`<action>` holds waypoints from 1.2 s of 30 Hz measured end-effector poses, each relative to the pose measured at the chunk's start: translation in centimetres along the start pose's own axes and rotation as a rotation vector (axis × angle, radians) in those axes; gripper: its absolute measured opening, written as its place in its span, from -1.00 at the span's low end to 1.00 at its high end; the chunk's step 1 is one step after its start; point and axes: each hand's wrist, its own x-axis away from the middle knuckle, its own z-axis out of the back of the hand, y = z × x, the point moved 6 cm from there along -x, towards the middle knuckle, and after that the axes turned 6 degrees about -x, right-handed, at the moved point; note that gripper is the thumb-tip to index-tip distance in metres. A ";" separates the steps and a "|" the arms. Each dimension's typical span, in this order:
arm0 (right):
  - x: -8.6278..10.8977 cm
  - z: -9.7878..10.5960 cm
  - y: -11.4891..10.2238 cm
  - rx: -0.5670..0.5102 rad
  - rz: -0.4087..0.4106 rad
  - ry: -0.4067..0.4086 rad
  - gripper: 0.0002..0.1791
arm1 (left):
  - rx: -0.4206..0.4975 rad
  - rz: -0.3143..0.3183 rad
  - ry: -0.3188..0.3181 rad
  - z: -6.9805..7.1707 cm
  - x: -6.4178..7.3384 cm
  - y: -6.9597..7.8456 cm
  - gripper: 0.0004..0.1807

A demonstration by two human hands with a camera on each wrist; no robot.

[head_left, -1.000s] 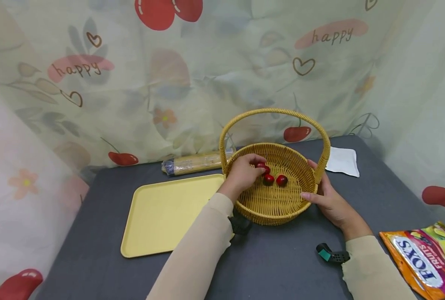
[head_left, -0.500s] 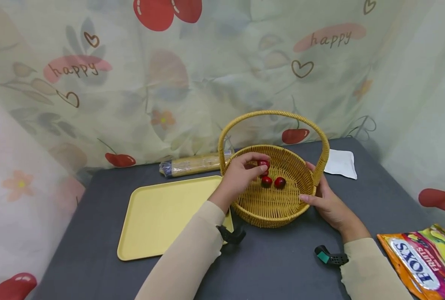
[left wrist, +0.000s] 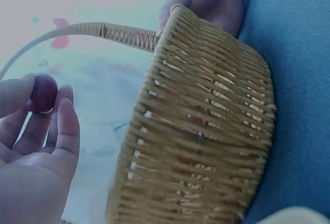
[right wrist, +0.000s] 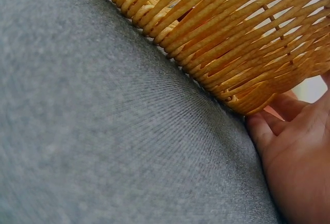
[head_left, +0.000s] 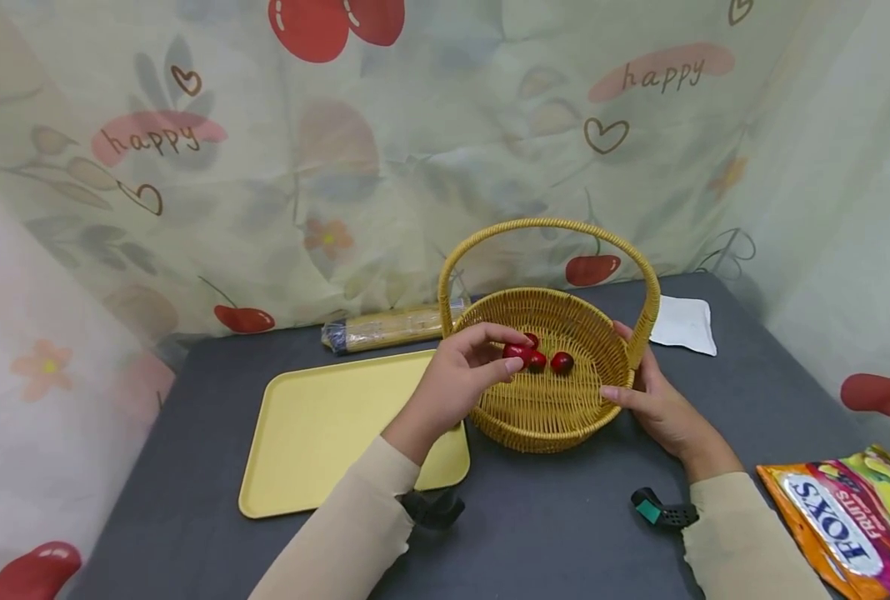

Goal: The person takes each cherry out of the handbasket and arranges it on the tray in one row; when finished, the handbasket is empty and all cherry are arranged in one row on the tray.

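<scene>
In the head view, my left hand (head_left: 452, 375) pinches a glossy dark red cherry (head_left: 517, 352) over the left rim of a wicker basket (head_left: 550, 417). The left wrist view has that cherry (left wrist: 45, 93) between thumb and fingers, outside the basket wall (left wrist: 201, 121); a smaller red bit shows behind it. Inside the basket I see more cherries (head_left: 562, 362), one partly behind the held one. My right hand (head_left: 662, 408) holds the basket's right side, thumb over the rim and fingers outside. The right wrist view shows this hand (right wrist: 304, 152) against the woven wall.
A pale yellow tray (head_left: 325, 433) lies left of the basket on the grey cloth. Behind it is a long wrapped pack (head_left: 392, 327). A white packet (head_left: 685, 325) lies back right, and a Fox's fruits bag (head_left: 850, 521) front right. The basket's tall handle (head_left: 550, 222) arches overhead.
My left hand has drawn back from inside the basket toward its left rim, lifting a cherry out from among the others. My right hand keeps its hold on the basket.
</scene>
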 end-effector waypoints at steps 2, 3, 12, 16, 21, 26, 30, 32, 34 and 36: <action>0.0 0.0 0.0 0.001 0.001 0.000 0.11 | -0.002 0.004 0.007 0.5 0.7 0.1 -0.74; 0.0 0.0 0.0 0.002 0.001 0.000 0.12 | -0.006 0.008 0.013 0.7 1.1 0.1 -0.74; 0.1 0.1 -0.3 0.016 -0.008 0.011 0.12 | 0.010 0.010 0.104 3.3 3.3 0.1 -0.70; 0.0 0.0 -0.2 0.014 -0.012 0.003 0.12 | 0.010 0.016 0.139 4.5 4.5 -0.2 -0.72; 0.0 -0.1 -0.1 0.014 -0.021 0.010 0.12 | -0.006 0.044 0.167 6.2 6.1 -1.2 -0.73; 0.1 -0.1 -0.1 0.013 -0.028 0.013 0.12 | -0.036 0.107 0.213 8.0 7.7 -2.5 -0.72; 0.1 -0.2 -0.1 0.010 -0.029 0.010 0.12 | -0.079 0.193 0.242 9.2 8.9 -4.2 -0.69; 0.1 -0.2 -0.2 0.008 -0.026 0.007 0.12 | -0.097 0.232 0.250 9.7 9.5 -5.1 -0.67; 0.1 -0.2 -0.2 0.004 -0.025 0.006 0.11 | -0.102 0.253 0.255 10.2 10.0 -5.8 -0.64; 0.1 -0.2 -0.2 0.002 -0.025 0.006 0.11 | -0.104 0.256 0.260 10.6 10.3 -6.2 -0.63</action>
